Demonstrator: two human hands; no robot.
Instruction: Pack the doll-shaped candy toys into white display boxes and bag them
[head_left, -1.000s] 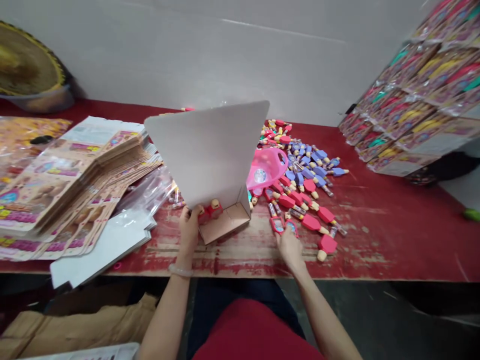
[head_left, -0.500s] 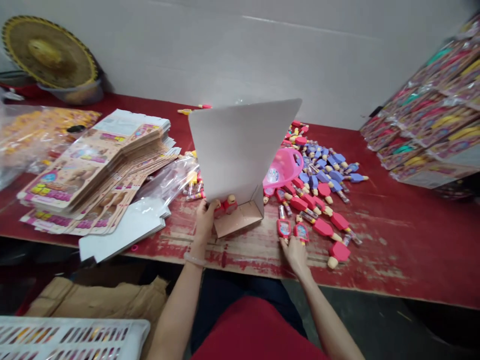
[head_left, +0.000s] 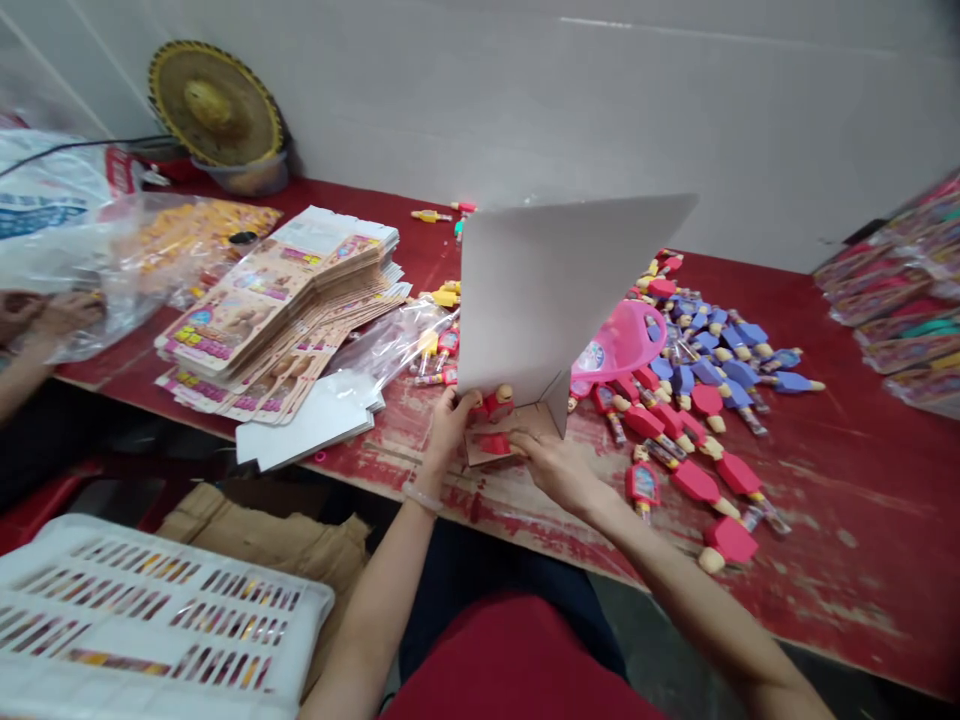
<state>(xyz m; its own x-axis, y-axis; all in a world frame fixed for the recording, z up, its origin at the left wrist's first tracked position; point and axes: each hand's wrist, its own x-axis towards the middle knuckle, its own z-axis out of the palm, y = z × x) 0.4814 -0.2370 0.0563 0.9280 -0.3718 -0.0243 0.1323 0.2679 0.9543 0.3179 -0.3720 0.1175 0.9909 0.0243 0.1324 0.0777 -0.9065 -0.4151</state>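
Observation:
A cardboard display box (head_left: 547, 290) with a tall white back panel stands on the red table before me. My left hand (head_left: 448, 432) grips its left side, fingers closed at the wall near small red toys with tan round ends (head_left: 498, 403) inside. My right hand (head_left: 561, 470) reaches over the low front into the tray, its fingers closed on a red paddle-shaped toy (head_left: 493, 443), partly hidden. Right of the box lie loose red toys (head_left: 697, 482), purple toys (head_left: 739, 372) and a pink plastic basket (head_left: 626, 340).
Left of the box are a stack of printed cards (head_left: 225, 315), white cardboard pieces (head_left: 300, 425) and clear plastic bags (head_left: 390, 345). Another person's hand (head_left: 67, 312) is at the far left. A white crate (head_left: 172, 600) stands low left; packed goods (head_left: 907, 290) are piled right.
My right hand has moved left from the loose red toys into the box, carrying a red toy. My left hand stays on the box. The view has swung left, showing another person's hands.

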